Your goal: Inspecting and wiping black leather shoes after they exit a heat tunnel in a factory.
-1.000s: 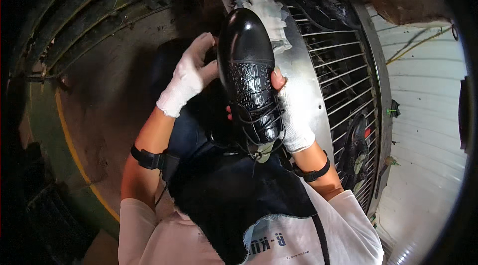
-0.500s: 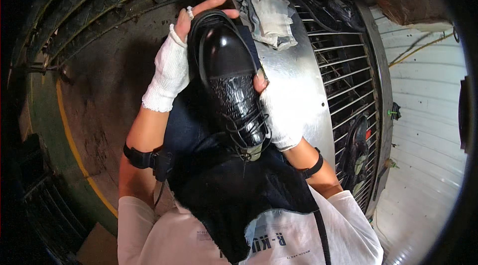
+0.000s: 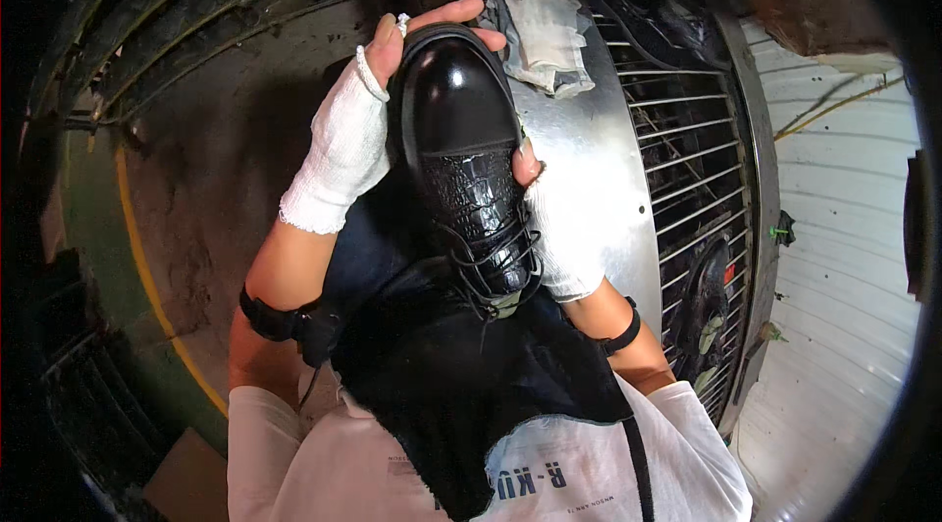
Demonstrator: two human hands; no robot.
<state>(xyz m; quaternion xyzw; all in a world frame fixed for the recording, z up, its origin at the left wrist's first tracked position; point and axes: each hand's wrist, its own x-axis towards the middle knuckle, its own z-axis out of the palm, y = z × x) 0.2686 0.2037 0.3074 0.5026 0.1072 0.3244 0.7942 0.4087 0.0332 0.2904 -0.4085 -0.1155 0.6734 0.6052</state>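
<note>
A glossy black lace-up shoe [image 3: 461,115] lies between my two hands above my lap, its rounded toe pointing away from me. The tongue area has a crinkled, shiny texture, and loose black laces hang over it near the heel end. My left hand [image 3: 392,80], in a white fingerless glove, holds the shoe by its toe end, with fingers reaching past the toe tip. My right hand [image 3: 554,218], gloved the same way, grips the shoe's right side; its thumb shows at the edge and the other fingers are hidden beneath.
A metal surface [image 3: 599,169] stands at my right with crumpled pale cloths [image 3: 540,31] on it. Beyond it runs a barred metal rack [image 3: 692,164] with dark shoes [image 3: 705,296] on it. Curved racks [image 3: 216,2] stand at the far left. A dark apron [image 3: 432,365] covers my lap.
The shoe and both hands have shifted slightly to the right in view. The shoe's top has turned a little more upward, and both hands keep their hold.
</note>
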